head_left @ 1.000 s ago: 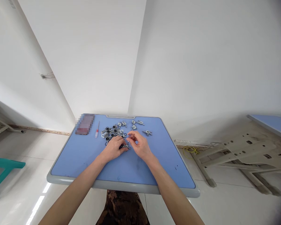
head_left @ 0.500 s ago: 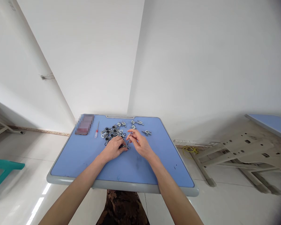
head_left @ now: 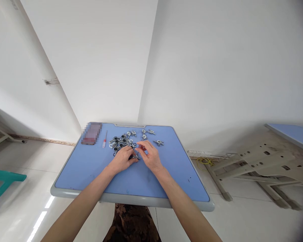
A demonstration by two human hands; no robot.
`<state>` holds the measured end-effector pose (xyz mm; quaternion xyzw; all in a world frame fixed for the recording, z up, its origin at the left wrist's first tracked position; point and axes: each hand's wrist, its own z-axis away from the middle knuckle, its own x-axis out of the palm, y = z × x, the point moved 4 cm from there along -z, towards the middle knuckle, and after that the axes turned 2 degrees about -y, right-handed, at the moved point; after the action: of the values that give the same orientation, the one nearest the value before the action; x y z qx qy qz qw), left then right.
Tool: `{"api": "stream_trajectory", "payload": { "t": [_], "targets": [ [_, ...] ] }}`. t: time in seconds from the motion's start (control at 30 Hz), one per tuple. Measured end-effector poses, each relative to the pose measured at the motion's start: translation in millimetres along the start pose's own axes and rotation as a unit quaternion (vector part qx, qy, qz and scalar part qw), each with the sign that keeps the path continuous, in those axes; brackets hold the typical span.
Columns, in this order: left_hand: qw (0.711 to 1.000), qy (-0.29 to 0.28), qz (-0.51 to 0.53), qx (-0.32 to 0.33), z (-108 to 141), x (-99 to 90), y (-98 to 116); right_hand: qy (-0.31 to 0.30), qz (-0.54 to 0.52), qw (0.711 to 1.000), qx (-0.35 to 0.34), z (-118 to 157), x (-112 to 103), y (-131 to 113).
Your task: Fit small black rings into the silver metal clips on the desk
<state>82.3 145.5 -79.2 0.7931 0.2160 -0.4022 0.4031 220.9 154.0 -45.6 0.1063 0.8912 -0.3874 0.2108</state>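
On the blue table (head_left: 91, 171), my left hand (head_left: 122, 159) is closed on a small metal part (head_left: 136, 157) at the near edge of a pile of metal and black parts (head_left: 116, 141). My right hand (head_left: 149, 156) is just right of it, thumb and fingers pinched around something thin, too small to make out, above that part. Several metal pieces (head_left: 144, 136) lie beyond my hands, and one more metal piece (head_left: 159, 143) rests to the right.
A screwdriver (head_left: 104, 139) with a clear and red handle lies left of the pile. Farther left is a pixelated flat object (head_left: 92, 133). A green stool (head_left: 5, 178) stands at left, another table (head_left: 290, 132) at right.
My right hand has shifted slightly, its fingers now closer together above the part. My left hand stays in about the same place.
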Motion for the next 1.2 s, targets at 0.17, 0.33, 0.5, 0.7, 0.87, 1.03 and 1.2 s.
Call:
{"api": "stream_trajectory", "payload": {
  "t": [0.17,0.33,0.5,0.7,0.87,1.03,1.2],
  "targets": [
    [1.0,-0.003,0.012,0.004,-0.4,0.8,-0.8,0.046,-0.033,0.997,0.048,-0.7,-0.1,2.5],
    [1.0,-0.005,0.0,0.009,-0.3,2.0,-1.9,0.012,-0.071,0.994,0.079,-1.7,-0.8,2.7],
    [1.0,-0.007,-0.005,0.014,-0.1,2.4,-2.7,-0.06,-0.129,0.988,0.068,-2.7,2.9,2.7],
    [1.0,-0.008,0.0,0.005,-0.6,0.8,-1.7,-0.057,-0.11,0.991,0.058,-1.8,0.5,0.8],
    [1.0,-0.004,0.0,0.003,-0.6,1.8,-2.0,-0.028,-0.031,0.999,0.023,-1.7,-0.8,-3.8],
    [1.0,-0.01,0.009,0.002,-0.7,2.4,-2.4,0.001,-0.027,0.998,0.055,-3.4,-2.4,0.0],
    [1.0,-0.01,0.013,0.0,-1.2,0.5,-0.8,-0.007,-0.03,0.998,0.063,-4.2,-3.9,0.5]
  ]
}}
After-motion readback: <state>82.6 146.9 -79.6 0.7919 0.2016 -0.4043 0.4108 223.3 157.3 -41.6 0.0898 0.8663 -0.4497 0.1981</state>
